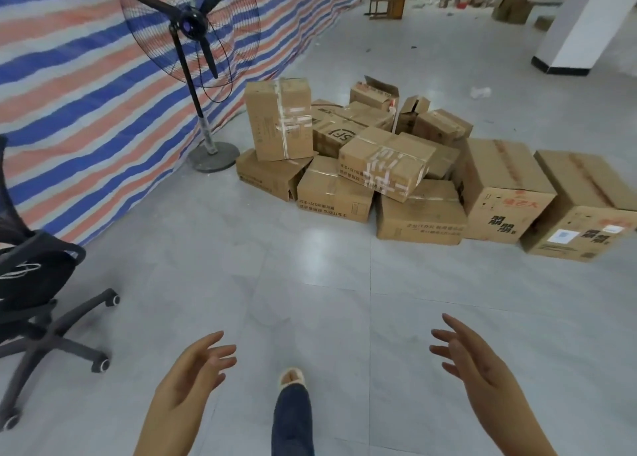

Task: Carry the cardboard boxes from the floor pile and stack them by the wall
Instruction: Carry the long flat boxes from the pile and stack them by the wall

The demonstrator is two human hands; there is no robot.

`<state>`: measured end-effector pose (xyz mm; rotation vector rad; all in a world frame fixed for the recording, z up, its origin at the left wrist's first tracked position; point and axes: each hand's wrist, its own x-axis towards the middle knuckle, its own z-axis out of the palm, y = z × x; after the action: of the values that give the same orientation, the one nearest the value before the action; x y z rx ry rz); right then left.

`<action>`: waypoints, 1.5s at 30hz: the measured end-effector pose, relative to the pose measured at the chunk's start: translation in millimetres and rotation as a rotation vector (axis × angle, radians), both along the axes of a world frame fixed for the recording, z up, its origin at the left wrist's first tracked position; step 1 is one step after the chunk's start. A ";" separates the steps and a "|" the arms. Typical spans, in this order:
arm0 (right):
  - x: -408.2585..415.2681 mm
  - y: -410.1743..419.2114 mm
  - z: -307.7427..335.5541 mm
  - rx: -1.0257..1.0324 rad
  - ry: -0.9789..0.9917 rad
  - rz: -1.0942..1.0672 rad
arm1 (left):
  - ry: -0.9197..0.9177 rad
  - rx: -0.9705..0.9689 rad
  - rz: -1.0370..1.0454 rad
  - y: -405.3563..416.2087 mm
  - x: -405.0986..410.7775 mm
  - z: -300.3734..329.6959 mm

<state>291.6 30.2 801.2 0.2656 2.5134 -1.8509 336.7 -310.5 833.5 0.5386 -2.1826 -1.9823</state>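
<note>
A pile of several brown cardboard boxes (386,166) lies on the grey tiled floor ahead of me. A tall taped box (279,118) stands upright at its left end, on top of a flat box. Two large boxes (499,193) with printed labels sit at the right end. My left hand (193,373) and my right hand (475,359) reach forward at the bottom of the view, palms facing each other, fingers spread and holding nothing. Both hands are well short of the pile, with bare floor between.
A striped blue, red and white tarpaulin wall (86,93) runs along the left. A black pedestal fan (193,42) stands beside the pile. An office chair (38,290) sits at the left edge. A white pillar (582,25) rises at the far right. My foot (291,378) steps forward.
</note>
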 end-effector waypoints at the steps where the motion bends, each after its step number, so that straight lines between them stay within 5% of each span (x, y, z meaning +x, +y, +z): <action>1: -16.0 -0.5 -6.0 0.005 -0.007 -0.020 | -0.008 0.003 0.001 -2.2 -23.9 -6.3; 16: -299.0 5.1 11.9 -0.098 -0.044 -0.297 | -0.006 -0.051 -0.207 -14.6 -412.8 1.8; 31: -610.7 128.4 15.0 -0.045 -0.162 -0.317 | -0.040 -0.044 -0.197 109.4 -719.9 -15.8; 45: -892.7 130.5 -71.5 0.003 -0.405 -0.458 | -0.275 -0.127 -0.360 104.7 -1056.3 -76.1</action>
<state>-601.2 160.8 729.7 1.1691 2.2983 -1.6841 -719.6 -205.8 757.4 0.4480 -2.7193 -2.0129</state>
